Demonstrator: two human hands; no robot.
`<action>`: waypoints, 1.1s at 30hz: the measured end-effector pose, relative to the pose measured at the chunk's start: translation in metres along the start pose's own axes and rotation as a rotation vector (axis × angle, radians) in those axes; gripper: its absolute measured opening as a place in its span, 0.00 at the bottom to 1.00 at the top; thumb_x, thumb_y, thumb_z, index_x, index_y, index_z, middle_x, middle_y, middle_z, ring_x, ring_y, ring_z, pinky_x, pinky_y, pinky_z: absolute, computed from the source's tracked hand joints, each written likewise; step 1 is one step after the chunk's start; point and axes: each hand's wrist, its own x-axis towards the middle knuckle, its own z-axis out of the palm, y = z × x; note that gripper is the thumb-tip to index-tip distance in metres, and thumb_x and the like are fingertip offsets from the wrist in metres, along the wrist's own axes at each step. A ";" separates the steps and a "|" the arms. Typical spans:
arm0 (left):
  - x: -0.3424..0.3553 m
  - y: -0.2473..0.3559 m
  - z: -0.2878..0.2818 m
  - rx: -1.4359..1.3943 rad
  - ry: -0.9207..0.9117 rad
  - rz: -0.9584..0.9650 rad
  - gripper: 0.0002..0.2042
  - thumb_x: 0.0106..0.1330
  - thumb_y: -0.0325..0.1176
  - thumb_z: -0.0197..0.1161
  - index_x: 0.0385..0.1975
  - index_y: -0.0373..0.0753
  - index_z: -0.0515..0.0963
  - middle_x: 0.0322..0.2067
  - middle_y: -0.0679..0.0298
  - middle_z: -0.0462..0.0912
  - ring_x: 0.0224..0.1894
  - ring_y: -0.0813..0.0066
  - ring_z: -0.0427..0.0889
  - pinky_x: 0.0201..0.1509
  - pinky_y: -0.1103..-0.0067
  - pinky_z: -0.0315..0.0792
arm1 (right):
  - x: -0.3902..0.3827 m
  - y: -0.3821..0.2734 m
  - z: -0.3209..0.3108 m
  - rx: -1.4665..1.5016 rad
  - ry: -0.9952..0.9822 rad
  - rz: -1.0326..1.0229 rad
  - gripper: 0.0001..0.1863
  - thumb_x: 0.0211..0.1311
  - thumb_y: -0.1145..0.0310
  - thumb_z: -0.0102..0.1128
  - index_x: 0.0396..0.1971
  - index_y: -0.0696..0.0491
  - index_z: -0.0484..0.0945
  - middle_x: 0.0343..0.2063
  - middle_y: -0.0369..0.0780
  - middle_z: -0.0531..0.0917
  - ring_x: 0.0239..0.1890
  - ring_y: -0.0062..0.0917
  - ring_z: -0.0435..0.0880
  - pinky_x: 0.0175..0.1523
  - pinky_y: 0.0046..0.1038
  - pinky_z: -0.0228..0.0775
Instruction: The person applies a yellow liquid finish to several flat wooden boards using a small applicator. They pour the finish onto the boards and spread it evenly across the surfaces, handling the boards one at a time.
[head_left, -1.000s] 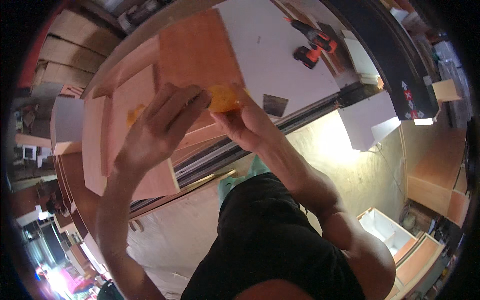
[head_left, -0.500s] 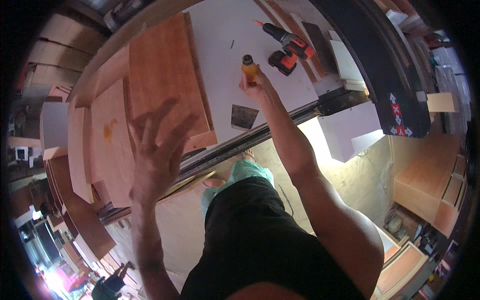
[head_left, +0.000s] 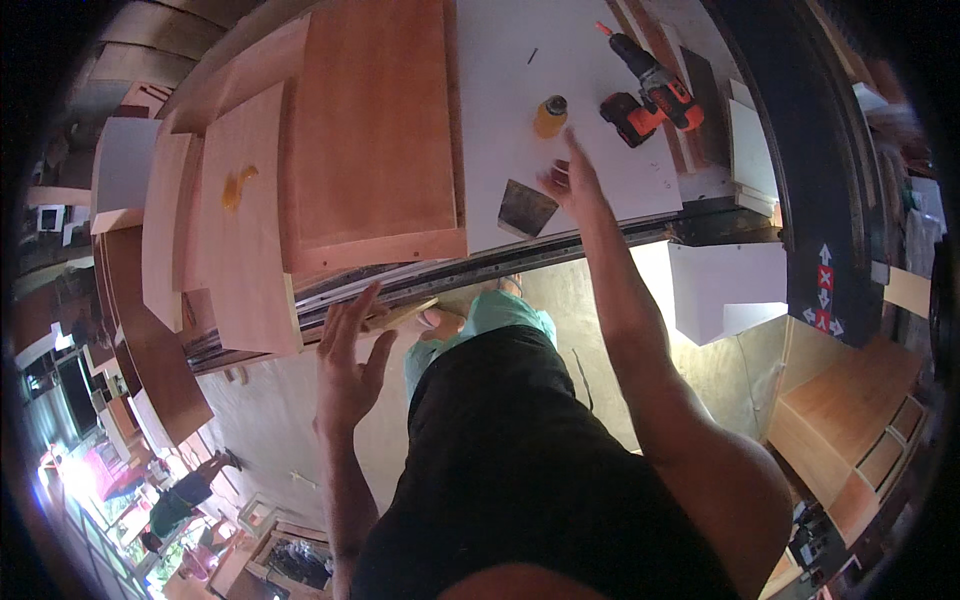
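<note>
A small bottle of yellow liquid with a dark cap [head_left: 549, 118] stands on the white board [head_left: 500, 75]. My right hand [head_left: 574, 182] is just nearer to me than the bottle, apart from it, with thumb and fingers apart and nothing visibly held. Beside its fingers lies a dark four-sided plate [head_left: 526, 208] at the board's near edge. My left hand [head_left: 352, 358] hangs in front of the workbench edge with fingers spread and nothing in it. Close to it is the end of a pale wooden panel [head_left: 247, 230] with a yellow-brown smear.
An orange-and-black cordless drill [head_left: 652, 92] lies on the far right of the white board, near a thin dark stick [head_left: 532, 56]. A large reddish plywood panel [head_left: 375, 130] covers the bench's middle. A black machine beam [head_left: 790, 130] crosses at right. Another person [head_left: 180, 500] is at lower left.
My right hand has let go of the bottle, which now stands on the board, and has drawn back toward me. My left hand has moved down and right, away from the panels.
</note>
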 end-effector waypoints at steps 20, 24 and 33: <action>-0.072 -0.071 0.001 -0.271 0.266 -0.187 0.21 0.61 0.27 0.71 0.55 0.40 0.80 0.43 0.55 0.83 0.49 0.54 0.81 0.54 0.65 0.76 | -0.070 0.088 -0.008 -1.952 -0.331 -1.181 0.35 0.48 0.74 0.71 0.60 0.62 0.70 0.57 0.57 0.77 0.61 0.54 0.74 0.64 0.51 0.67; -0.090 -0.130 -0.029 -0.292 0.379 -0.223 0.20 0.60 0.27 0.70 0.54 0.39 0.80 0.47 0.54 0.81 0.53 0.53 0.79 0.59 0.63 0.72 | -0.051 0.067 -0.019 -1.812 -0.200 -1.118 0.21 0.54 0.79 0.61 0.51 0.63 0.76 0.44 0.59 0.83 0.51 0.55 0.82 0.56 0.49 0.73; -0.155 -0.342 -0.098 -0.221 0.813 -0.640 0.19 0.61 0.26 0.72 0.52 0.39 0.79 0.52 0.56 0.80 0.58 0.57 0.76 0.63 0.65 0.69 | -0.259 0.075 0.087 -0.815 -0.092 -0.902 0.20 0.66 0.74 0.59 0.58 0.62 0.76 0.58 0.49 0.77 0.59 0.45 0.78 0.64 0.42 0.74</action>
